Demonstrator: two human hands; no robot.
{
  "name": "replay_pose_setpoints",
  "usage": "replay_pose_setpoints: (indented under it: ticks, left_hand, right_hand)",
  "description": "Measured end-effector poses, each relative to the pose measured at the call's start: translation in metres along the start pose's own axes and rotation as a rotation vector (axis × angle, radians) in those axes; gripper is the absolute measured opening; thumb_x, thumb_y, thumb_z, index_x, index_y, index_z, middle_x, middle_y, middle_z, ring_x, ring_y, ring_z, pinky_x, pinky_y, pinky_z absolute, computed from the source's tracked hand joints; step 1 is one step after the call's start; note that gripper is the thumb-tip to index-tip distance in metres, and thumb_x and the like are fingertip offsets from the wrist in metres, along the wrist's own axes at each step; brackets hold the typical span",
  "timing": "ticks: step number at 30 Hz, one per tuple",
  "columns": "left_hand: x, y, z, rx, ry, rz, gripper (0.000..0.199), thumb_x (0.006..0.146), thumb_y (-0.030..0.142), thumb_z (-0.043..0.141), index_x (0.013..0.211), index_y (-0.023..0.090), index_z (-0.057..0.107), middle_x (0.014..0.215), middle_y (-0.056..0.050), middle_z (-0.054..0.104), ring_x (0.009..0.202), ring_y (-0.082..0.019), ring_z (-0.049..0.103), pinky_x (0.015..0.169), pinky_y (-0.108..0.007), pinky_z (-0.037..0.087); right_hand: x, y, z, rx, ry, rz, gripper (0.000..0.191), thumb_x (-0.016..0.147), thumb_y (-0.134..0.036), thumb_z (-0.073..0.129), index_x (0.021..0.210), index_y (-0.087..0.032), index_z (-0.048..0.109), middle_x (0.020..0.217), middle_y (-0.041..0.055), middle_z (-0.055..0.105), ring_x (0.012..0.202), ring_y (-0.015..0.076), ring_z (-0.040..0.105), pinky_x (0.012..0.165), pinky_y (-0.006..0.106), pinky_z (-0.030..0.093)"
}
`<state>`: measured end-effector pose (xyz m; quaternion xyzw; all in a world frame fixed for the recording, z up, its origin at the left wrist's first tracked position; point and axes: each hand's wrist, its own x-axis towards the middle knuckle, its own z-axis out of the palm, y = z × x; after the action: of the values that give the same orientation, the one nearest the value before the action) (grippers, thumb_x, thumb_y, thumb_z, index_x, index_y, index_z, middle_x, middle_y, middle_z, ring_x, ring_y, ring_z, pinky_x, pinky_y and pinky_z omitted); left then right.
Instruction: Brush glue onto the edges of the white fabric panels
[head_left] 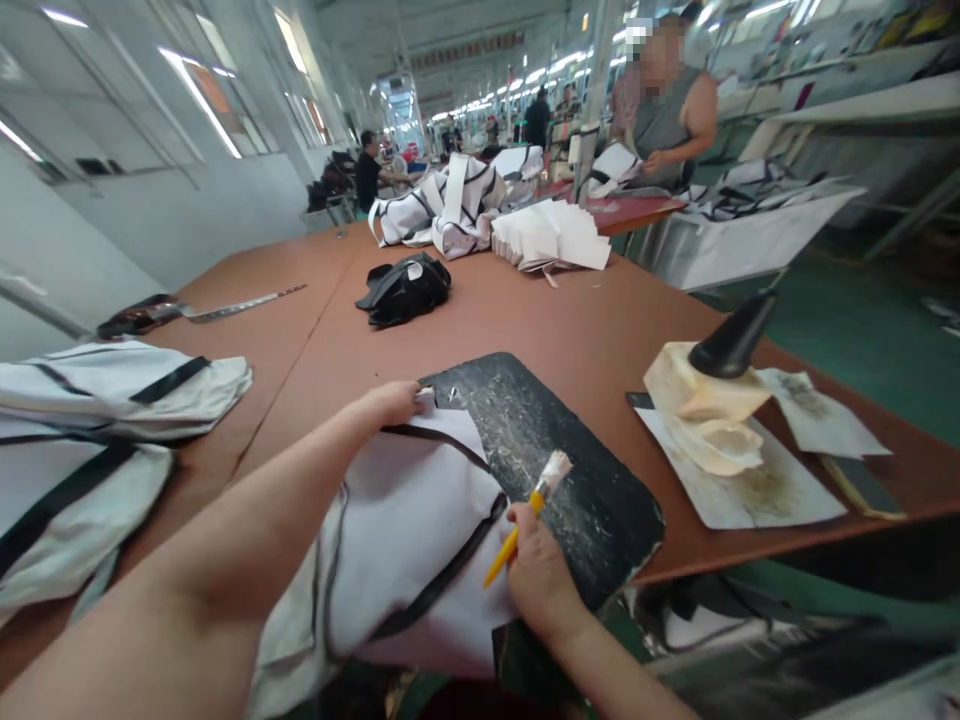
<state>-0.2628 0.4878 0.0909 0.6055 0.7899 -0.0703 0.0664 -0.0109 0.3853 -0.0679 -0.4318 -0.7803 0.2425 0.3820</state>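
Observation:
White fabric with black trim (420, 510) lies partly over a black, scuffed board (536, 430) at the near edge of the brown table. At the fabric's far corner, by the board's upper left end, my left hand (397, 402) is closed on its edge. My right hand (536, 565) is wrapped round the yellow handle of a brush (529, 515) and rests at the fabric's right side. The brush's pale bristles point up and away, above the board.
A cream block with a black cone (731, 340) stands on stained sheets at the right. More white pieces (90, 430) lie left, a black bundle (405, 288) mid-table, and white stacks (551, 237) at the far end. A person (679, 125) is beyond them.

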Motion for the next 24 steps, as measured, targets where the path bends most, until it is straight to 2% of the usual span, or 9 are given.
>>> replay_pose_setpoints:
  ticks: [2,4,7,9,10,13,17,21,24]
  left_hand:
    - [0.025,-0.02,0.031,-0.062,-0.055,0.033,0.031,0.082,0.037,0.057,0.102,0.014,0.058,0.101,-0.008,0.061,0.089,-0.019,0.057,0.082,-0.036,0.044]
    - [0.042,-0.047,0.05,-0.135,-0.084,0.054,0.031,0.085,0.035,0.052,0.108,0.015,0.055,0.104,-0.008,0.06,0.092,-0.019,0.057,0.083,-0.036,0.043]
    - [0.06,-0.09,0.064,-0.242,-0.12,0.078,0.032,0.083,0.035,0.048,0.111,0.02,0.055,0.107,-0.006,0.061,0.096,-0.02,0.056,0.084,-0.029,0.041]
    - [0.067,-0.11,0.066,-0.303,-0.143,0.094,0.033,0.082,0.038,0.045,0.109,0.021,0.056,0.105,-0.004,0.062,0.097,-0.021,0.056,0.085,-0.027,0.04]
    - [0.069,-0.117,0.065,-0.331,-0.149,0.105,0.034,0.082,0.039,0.043,0.107,0.02,0.056,0.103,-0.003,0.063,0.097,-0.021,0.056,0.085,-0.026,0.04]
    - [0.07,-0.123,0.061,-0.407,-0.157,0.155,0.036,0.081,0.04,0.039,0.103,0.019,0.058,0.096,-0.001,0.064,0.091,-0.02,0.057,0.08,-0.024,0.041]
    - [0.072,-0.119,0.063,-0.456,-0.15,0.201,0.034,0.079,0.041,0.04,0.091,0.018,0.062,0.084,0.0,0.066,0.079,-0.02,0.059,0.068,-0.022,0.042]
    - [0.08,-0.12,0.066,-0.46,-0.126,0.182,0.027,0.077,0.036,0.045,0.081,0.017,0.063,0.078,-0.001,0.065,0.076,-0.02,0.058,0.064,-0.022,0.04]
    - [0.085,-0.117,0.063,-0.448,-0.139,0.187,0.021,0.076,0.031,0.047,0.079,0.018,0.063,0.077,-0.001,0.064,0.076,-0.02,0.058,0.063,-0.022,0.038]
  right_hand:
    - [0.002,0.009,0.01,-0.096,-0.055,-0.035,0.019,0.084,-0.009,0.034,0.095,-0.017,0.047,0.074,0.0067,0.059,0.067,0.02,0.058,0.063,0.032,0.049]
    - [0.008,0.02,0.011,-0.185,-0.076,-0.103,0.013,0.088,-0.016,0.037,0.096,-0.017,0.047,0.075,0.0076,0.059,0.066,0.0212,0.058,0.061,0.033,0.05]
    - [0.035,0.055,-0.002,-0.338,-0.005,-0.178,0.017,0.09,-0.031,0.042,0.096,-0.016,0.047,0.098,0.0158,0.06,0.09,0.0266,0.059,0.075,0.039,0.05]
    - [0.062,0.087,-0.011,-0.468,0.058,-0.145,0.024,0.089,-0.037,0.042,0.096,-0.014,0.047,0.108,0.0203,0.057,0.103,0.0306,0.054,0.084,0.043,0.046]
    - [0.076,0.103,-0.015,-0.528,0.074,-0.103,0.027,0.089,-0.039,0.042,0.095,-0.014,0.047,0.107,0.0207,0.057,0.101,0.0312,0.055,0.083,0.043,0.046]
    - [0.121,0.136,-0.019,-0.622,0.041,0.039,0.027,0.088,-0.039,0.044,0.096,-0.014,0.047,0.091,0.0158,0.061,0.081,0.027,0.061,0.072,0.038,0.048]
    - [0.164,0.142,-0.006,-0.693,-0.055,0.187,0.023,0.084,-0.039,0.051,0.093,-0.018,0.049,0.077,0.0092,0.06,0.071,0.0266,0.061,0.059,0.033,0.046]
    - [0.173,0.138,0.013,-0.584,-0.077,0.174,0.019,0.086,-0.033,0.045,0.096,-0.017,0.049,0.077,0.0105,0.061,0.072,0.0258,0.062,0.061,0.032,0.045]
    - [0.17,0.141,0.017,-0.464,-0.134,0.265,0.023,0.087,-0.022,0.031,0.099,-0.017,0.05,0.077,0.0118,0.064,0.069,0.0243,0.064,0.058,0.031,0.044]
